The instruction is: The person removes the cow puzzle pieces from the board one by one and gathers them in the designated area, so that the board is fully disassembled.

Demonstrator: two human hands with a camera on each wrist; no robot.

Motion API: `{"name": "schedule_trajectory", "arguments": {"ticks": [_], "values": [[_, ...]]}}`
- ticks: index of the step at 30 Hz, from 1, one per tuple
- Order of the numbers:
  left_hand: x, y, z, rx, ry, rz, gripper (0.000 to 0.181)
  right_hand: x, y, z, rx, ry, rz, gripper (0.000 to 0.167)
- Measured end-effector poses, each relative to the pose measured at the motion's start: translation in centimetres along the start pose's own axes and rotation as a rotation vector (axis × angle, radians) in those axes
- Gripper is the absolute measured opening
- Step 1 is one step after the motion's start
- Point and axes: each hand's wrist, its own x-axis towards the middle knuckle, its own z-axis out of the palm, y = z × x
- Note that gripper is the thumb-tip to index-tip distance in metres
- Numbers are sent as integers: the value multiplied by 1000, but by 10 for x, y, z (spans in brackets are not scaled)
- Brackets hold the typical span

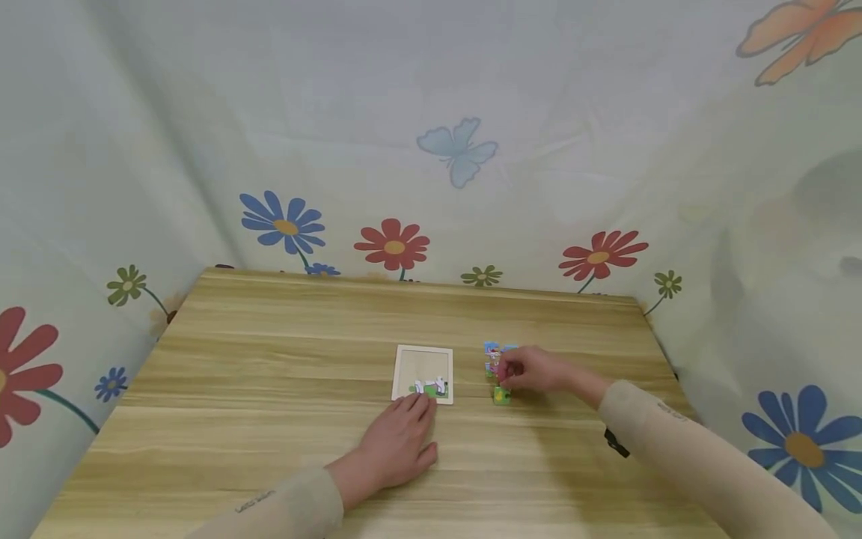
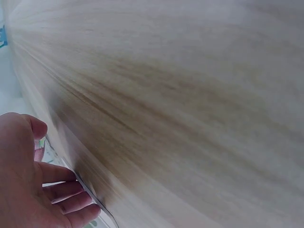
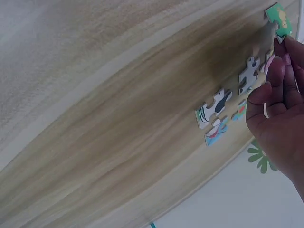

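Observation:
In the head view, my left hand (image 1: 399, 442) lies with its fingers extended on the near edge of a square puzzle tray (image 1: 396, 374). Joined green-and-white puzzle pieces (image 1: 431, 387) lie along the tray's near side. In the left wrist view, the left hand's (image 2: 42, 185) fingertips touch the tray's rim. My right hand (image 1: 535, 369) is to the right of the tray, fingers curled. Its fingertips pinch the edge of a green puzzle piece with a yellow figure (image 3: 280, 20). Loose pieces beside it are partly hidden by the right hand in the head view.
Several loose puzzle pieces (image 3: 213, 108) lie in a cluster on the wooden table (image 1: 289, 337), beyond the green piece. Cloth walls (image 1: 350, 97) printed with flowers and butterflies surround the table's back and sides.

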Motion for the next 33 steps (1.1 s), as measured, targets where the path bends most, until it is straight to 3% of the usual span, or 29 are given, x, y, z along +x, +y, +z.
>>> {"name": "schedule_trajectory", "arguments": {"ticks": [17, 25, 33], "values": [[-1, -4, -5, 10, 9, 23, 64, 7, 10, 13, -108, 100, -37, 7], [0, -3, -7, 23, -31, 15, 66, 8, 9, 15, -109, 116, -57, 11], [0, -4, -8, 45, -23, 17, 65, 6, 9, 16, -120, 111, -79, 12]]}}
